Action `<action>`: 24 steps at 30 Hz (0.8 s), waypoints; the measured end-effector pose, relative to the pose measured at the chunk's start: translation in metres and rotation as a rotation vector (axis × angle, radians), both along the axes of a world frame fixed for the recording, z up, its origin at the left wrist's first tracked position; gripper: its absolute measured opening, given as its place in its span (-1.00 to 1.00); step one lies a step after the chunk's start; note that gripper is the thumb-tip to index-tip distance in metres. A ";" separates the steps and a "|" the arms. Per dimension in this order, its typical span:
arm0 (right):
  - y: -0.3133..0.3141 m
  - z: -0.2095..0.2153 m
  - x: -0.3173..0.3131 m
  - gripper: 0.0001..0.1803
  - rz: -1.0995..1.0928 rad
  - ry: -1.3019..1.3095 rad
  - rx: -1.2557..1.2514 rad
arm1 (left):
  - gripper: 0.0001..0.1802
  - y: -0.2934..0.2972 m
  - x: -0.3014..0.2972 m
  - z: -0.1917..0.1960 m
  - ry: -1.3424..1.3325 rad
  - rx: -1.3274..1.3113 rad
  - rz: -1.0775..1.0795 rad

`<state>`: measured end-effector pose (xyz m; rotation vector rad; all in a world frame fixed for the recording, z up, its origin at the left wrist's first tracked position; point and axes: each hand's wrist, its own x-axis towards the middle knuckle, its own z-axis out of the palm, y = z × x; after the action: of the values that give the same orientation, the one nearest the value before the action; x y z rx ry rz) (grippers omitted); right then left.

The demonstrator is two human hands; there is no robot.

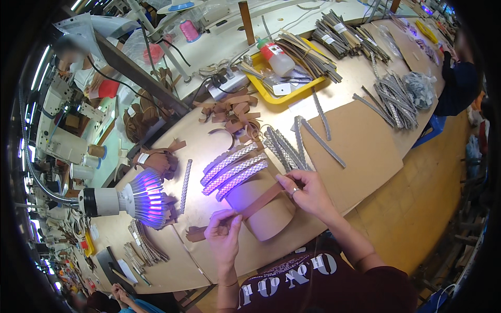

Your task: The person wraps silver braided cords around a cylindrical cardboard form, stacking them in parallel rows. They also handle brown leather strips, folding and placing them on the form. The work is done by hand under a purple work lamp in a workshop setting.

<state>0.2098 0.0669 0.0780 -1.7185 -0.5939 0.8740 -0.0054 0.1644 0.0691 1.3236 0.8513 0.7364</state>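
A brown strip lies slantwise across the curved tan form at the bench's near edge. The left hand, at the form's 8 o'clock, pinches the strip's near end; the right hand, toward 2 o'clock, has thumb and fingers closed on the far end. Whether the strip is pulled fully tight is hard to tell through this bent view.

Three braided silver strips sit at the form's 11 o'clock, lit violet; a finned lamp stands at 9, and a flat brown board lies at 2.

The step in hand looks like laying the strip over the curve; the next move seems to call for even tension from both hands, without twisting the strip.
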 end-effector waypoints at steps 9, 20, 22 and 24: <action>0.003 -0.024 0.033 -0.68 -0.176 -0.200 -0.083 | -0.83 -0.010 0.015 -0.009 0.142 0.219 0.191; 0.024 -0.061 0.073 -0.67 -0.193 -0.657 -0.359 | -0.87 -0.024 0.002 0.014 0.340 0.685 0.342; 0.023 -0.055 0.082 -0.70 -0.199 -0.314 -0.306 | -0.84 -0.025 0.004 0.014 0.278 0.688 0.340; 0.010 -0.041 0.089 -0.74 -0.203 -0.048 -0.059 | -0.83 -0.026 0.006 0.014 0.200 0.685 0.348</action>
<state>0.2991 0.0769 0.0374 -1.8218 -0.4201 0.7149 0.0003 0.1387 0.0827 1.9014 1.0523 1.2571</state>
